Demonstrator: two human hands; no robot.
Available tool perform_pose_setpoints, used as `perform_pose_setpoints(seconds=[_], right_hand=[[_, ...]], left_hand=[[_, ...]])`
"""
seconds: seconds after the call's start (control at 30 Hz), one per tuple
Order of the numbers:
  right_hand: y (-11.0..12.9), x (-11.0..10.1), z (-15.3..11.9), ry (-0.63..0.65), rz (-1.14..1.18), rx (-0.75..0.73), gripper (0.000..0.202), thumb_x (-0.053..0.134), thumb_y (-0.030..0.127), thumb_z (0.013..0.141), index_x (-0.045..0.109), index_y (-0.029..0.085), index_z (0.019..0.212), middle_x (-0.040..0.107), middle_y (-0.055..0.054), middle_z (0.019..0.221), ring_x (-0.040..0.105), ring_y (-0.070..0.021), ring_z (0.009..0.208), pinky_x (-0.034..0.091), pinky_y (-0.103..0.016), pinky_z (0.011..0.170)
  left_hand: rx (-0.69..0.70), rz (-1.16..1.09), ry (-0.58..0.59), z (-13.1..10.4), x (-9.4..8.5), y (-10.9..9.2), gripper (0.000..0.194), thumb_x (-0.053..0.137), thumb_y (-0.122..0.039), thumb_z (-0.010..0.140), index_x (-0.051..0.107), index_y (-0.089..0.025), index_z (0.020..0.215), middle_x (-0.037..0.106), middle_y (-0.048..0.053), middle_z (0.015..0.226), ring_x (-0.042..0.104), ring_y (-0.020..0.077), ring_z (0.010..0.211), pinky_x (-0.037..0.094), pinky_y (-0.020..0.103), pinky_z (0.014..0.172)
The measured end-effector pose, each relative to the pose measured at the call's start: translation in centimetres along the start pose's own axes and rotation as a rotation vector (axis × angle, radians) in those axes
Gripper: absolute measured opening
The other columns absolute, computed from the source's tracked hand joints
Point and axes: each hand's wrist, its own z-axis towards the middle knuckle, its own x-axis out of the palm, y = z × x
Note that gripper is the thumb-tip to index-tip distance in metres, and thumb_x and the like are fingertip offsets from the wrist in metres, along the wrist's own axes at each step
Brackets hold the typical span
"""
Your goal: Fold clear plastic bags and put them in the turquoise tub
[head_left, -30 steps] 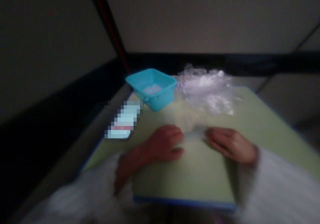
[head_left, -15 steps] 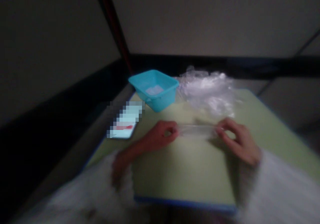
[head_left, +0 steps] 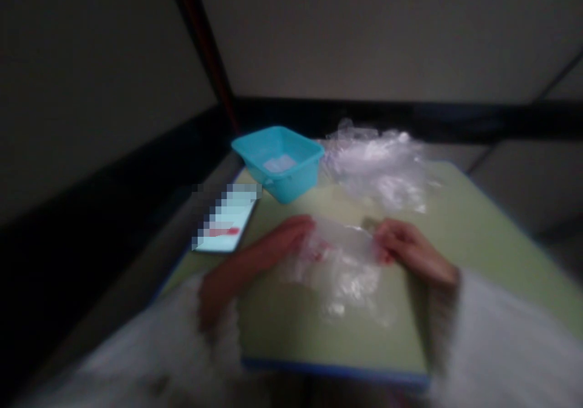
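Note:
A clear plastic bag (head_left: pixel 348 271) spreads between my two hands, over the near part of the yellow-green table (head_left: pixel 282 329). My left hand (head_left: pixel 298 238) holds its left side, with some fingers seen through the film. On the right side, the fingers of my right hand (head_left: pixel 396 241) are closed on the bag's edge. The picture is dim and blurred, so the fingertips are not sharp.
Behind my left hand stands a turquoise basket (head_left: pixel 296 180) with something pale inside. A heap of crumpled clear plastic (head_left: pixel 378 162) lies at the back. A phone (head_left: pixel 230 223) with a lit screen rests at the table's left edge.
The plastic, a thin flat strip between my hands before, now spreads toward me in a crinkled sheet. My right hand has moved a little to the left, and my left fingers have straightened.

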Motion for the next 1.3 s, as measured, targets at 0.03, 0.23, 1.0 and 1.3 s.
perform_pose_setpoints(seconds=[0.03,0.23,1.0,1.3], right_hand=[[-0.2,0.0,0.2,-0.012,-0.011,0.007,0.034,0.068,0.048,0.068,0.05,0.019,0.068,0.06,0.002,0.052,0.059,-0.0137,0.045,0.047,-0.025,0.044],[-0.3,-0.2,0.5,-0.095,-0.033,0.015,0.029,0.065,0.044,0.068,0.047,0.021,0.069,0.061,0.002,0.054,0.061,-0.0158,0.049,0.049,-0.028,0.046],[0.6,-3.5,1.2,0.357,-0.875,-0.582,0.08,0.067,0.056,0.073,0.04,0.018,0.138,0.042,-0.016,0.142,0.036,-0.0306,0.132,0.027,-0.055,0.107],[-1.2,-3.6,0.7,0.516,-1.066,-0.437,0.107,0.061,0.061,0.075,-0.003,0.016,0.148,0.009,-0.02,0.153,0.01,-0.0318,0.14,0.009,-0.058,0.111]], left_hand=[[0.003,-0.021,0.046,-0.4,-0.2,0.0,0.028,0.05,-0.034,0.088,0.062,-0.023,0.111,0.059,0.009,0.125,0.058,0.0238,0.112,0.053,0.04,0.085],[-0.259,-0.377,0.424,2.3,1.2,1.3,0.074,0.075,-0.024,0.065,0.04,-0.012,0.129,0.069,0.004,0.072,0.067,0.0178,0.061,0.051,0.025,0.053],[0.033,0.28,-0.361,3.9,1.9,2.2,0.032,0.052,-0.013,0.076,0.046,-0.017,0.107,0.057,-0.002,0.08,0.051,0.0083,0.059,0.038,0.019,0.053],[0.03,0.256,-0.322,3.8,2.1,2.0,0.029,0.051,-0.011,0.076,0.047,-0.016,0.104,0.057,-0.001,0.078,0.051,0.0084,0.058,0.037,0.018,0.05]])
